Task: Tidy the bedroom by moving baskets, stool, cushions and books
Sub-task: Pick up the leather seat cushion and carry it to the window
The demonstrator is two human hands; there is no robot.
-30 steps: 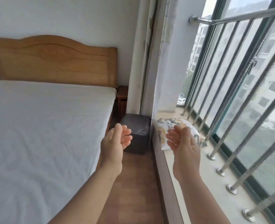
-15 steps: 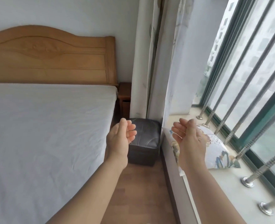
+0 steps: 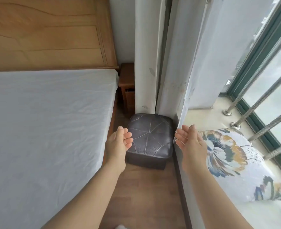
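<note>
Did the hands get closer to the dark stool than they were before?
Yes. Both the left hand and the right hand now flank the stool, which stands against the curtain; earlier they were short of it.

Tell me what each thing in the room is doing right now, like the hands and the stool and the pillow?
Left hand: open, empty, beside the stool.
Right hand: open, empty, held out on the stool's other side.
Stool: upright on the floor, untouched.
Cushion: lying on the window ledge.
Curtain: drawn aside, hanging behind the stool.
Bed: sheet on, nothing on it.
</note>
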